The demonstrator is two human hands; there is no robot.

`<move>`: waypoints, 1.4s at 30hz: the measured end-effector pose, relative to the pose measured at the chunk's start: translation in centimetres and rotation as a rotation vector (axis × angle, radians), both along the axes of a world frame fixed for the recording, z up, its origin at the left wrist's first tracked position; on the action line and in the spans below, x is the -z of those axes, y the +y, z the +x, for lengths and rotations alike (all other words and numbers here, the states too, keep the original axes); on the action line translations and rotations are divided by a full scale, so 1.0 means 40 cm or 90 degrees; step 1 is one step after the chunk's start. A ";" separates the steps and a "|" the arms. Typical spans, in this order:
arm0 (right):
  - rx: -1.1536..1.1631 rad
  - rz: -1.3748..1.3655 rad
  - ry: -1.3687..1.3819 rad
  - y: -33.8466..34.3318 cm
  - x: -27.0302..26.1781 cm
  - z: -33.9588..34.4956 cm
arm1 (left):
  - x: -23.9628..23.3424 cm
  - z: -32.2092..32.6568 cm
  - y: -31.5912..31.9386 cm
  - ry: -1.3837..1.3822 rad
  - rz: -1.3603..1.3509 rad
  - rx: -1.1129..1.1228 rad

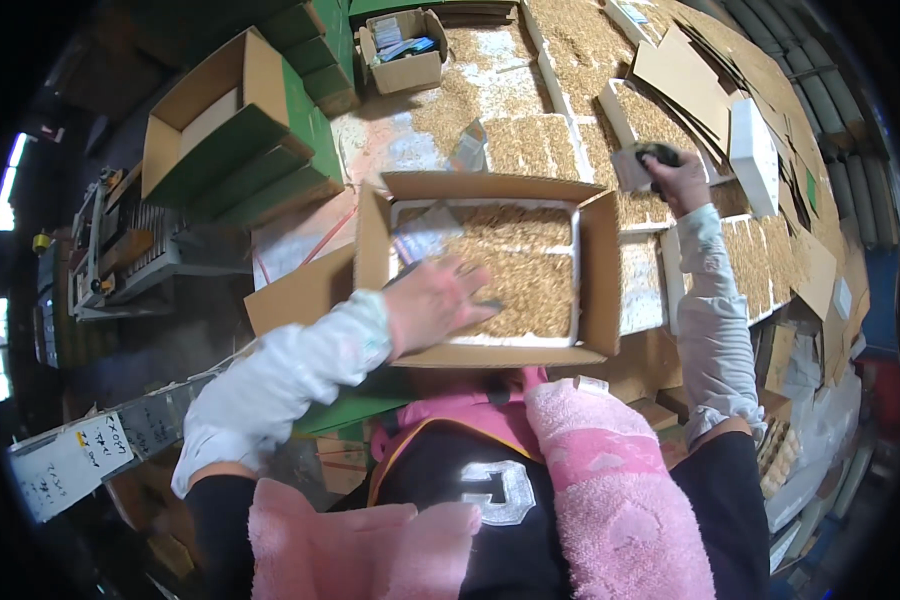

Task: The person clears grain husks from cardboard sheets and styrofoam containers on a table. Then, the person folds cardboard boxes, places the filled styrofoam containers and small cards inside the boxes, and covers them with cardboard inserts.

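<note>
In front of me stands an open cardboard box [600,277] with a white liner or tray [575,259] inside. Small golden-brown pieces [532,281] fill it, too fine to identify. A printed clear plastic bag or sheet [427,232] lies at its far left corner. My left hand [442,300], blurred, is over the pieces with its fingers spread; whether it touches them I cannot tell. Farther off to the right, my right hand [679,180] grips a dark rounded object [660,155]. Beside that object is a pale, partly see-through piece [630,169], its kind unclear.
Green-sided cardboard boxes [270,142] are stacked at the left. A small carton [405,67] with blue packets stands at the back. Trays of the same pieces [525,146] cover the table. Flat cardboard sheets [679,71] and a white box [754,157] lie at right.
</note>
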State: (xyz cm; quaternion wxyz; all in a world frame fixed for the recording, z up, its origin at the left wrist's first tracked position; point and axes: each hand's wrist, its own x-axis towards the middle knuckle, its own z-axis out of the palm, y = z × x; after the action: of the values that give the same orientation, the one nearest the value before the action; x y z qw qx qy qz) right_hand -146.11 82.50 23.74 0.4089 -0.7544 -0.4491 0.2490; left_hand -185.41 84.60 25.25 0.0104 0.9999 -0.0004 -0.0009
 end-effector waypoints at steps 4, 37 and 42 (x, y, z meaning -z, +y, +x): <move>0.002 -0.069 -0.561 0.000 0.117 0.090 | -0.031 -0.085 -0.019 0.100 -0.099 -0.088; -0.350 0.480 -0.505 -0.194 -0.449 -0.433 | -0.067 -0.148 0.075 -0.289 -0.093 -0.754; -0.733 0.145 -0.691 -0.190 -0.204 -0.517 | 0.038 -0.186 0.043 -0.379 -0.102 -0.610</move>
State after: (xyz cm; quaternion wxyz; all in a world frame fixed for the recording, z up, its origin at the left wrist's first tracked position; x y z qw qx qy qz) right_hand -166.78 74.91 31.90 0.0149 -0.3738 -0.9269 -0.0285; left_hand -192.85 86.33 23.74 0.0848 0.8416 0.4502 0.2862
